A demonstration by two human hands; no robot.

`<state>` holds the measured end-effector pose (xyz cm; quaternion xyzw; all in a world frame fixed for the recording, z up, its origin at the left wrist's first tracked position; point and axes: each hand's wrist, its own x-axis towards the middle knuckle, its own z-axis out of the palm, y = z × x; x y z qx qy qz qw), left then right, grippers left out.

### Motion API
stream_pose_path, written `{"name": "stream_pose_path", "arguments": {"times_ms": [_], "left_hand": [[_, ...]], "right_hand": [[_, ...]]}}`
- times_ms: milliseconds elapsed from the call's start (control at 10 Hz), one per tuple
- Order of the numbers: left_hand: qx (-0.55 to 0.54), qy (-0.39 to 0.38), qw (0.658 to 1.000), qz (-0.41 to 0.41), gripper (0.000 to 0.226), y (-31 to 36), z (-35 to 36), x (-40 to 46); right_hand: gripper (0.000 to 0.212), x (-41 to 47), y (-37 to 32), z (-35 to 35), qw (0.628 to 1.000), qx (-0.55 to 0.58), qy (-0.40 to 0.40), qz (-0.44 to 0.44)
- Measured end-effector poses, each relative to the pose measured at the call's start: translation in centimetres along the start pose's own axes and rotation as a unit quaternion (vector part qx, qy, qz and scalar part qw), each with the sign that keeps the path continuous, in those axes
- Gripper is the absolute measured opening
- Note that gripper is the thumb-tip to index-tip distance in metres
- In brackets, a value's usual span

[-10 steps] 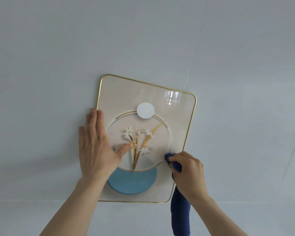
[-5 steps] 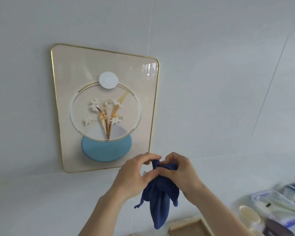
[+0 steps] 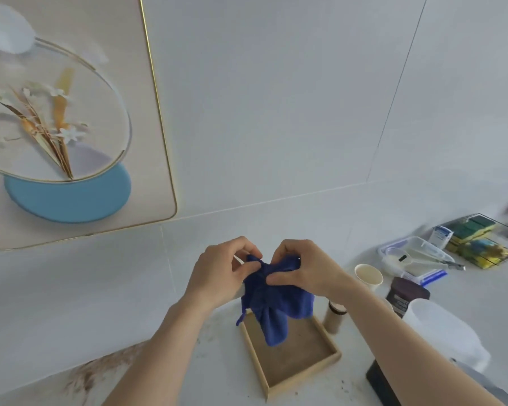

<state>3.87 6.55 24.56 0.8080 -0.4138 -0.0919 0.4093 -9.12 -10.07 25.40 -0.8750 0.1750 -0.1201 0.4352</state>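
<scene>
- A dark blue, fluffy cloth (image 3: 276, 303) is held bunched between both hands, just below the middle of the view, toward 6 o'clock.
- The loose end of the cloth hangs down in front of a shallow, square tray of pale wood (image 3: 294, 358), which lies on the white worktop. Whether the two touch cannot be told.
- The left hand (image 3: 220, 273) is curled, and the cloth's top edge is pinched between thumb and forefinger at 10 o'clock of the bundle.
- The right hand (image 3: 305, 271) is curled over the bundle from 2 o'clock, with its thumb laid across the front fold.
- A second ago the left hand was laid flat on the gold-rimmed wall picture of white flowers above a blue disc (image 3: 147, 177), and the cloth was pressed to its lower right corner by the right hand alone. Both hands have since been taken off it.
- The picture is now seen at 10 o'clock, cut off by the left edge, well apart from the hands.
- More worktop is shown than half a second ago. A white paper cup (image 3: 368, 275) and a clear plastic lidded box (image 3: 414, 256) are seen at 4 o'clock.
</scene>
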Motion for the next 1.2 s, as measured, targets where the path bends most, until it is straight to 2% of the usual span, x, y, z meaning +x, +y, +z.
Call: {"name": "stream_pose_path", "arguments": {"times_ms": [100,300,400,600,800,900,1000,1100,1200], "left_hand": [[-0.002,-0.003,0.999,-0.033,0.015,-0.6,4.3,0.3],[0.006,-0.004,0.993,-0.114,0.018,-3.5,12.2,1.0],[0.028,-0.019,0.989,-0.143,0.021,-4.9,15.6,0.7],[0.109,-0.139,0.974,-0.144,0.046,-8.3,20.9,-0.9],[0.209,-0.295,0.92,-0.151,0.071,-11.6,23.7,-3.2],[0.25,-0.359,0.885,-0.159,0.074,-12.5,24.2,-4.2],[0.268,-0.384,0.868,-0.165,0.072,-12.8,23.6,-4.4],[0.249,-0.392,0.87,-0.168,0.068,-12.3,21.5,-4.1],[0.25,-0.365,0.883,-0.156,0.072,-11.7,18.8,-3.5]], "right_hand": [[0.023,-0.1,3.7,-0.6,0.997,-0.078,-0.003,-0.008],[0.014,-0.3,11.6,1.8,0.986,-0.163,-0.016,0.026],[0.015,-0.5,15.1,3.6,0.981,-0.192,-0.011,0.033],[0.018,-1.3,20.8,6.7,0.961,-0.269,-0.042,0.047],[0.029,-3.5,24.8,9.4,0.927,-0.299,-0.202,0.101],[0.06,-4.8,26.1,10.7,0.899,-0.298,-0.289,0.137],[0.077,-4.9,26.3,11.0,0.879,-0.322,-0.316,0.155],[0.082,-4.4,25.7,10.7,0.872,-0.324,-0.323,0.173],[0.098,-3.6,24.1,9.7,0.866,-0.3,-0.34,0.212]]}}
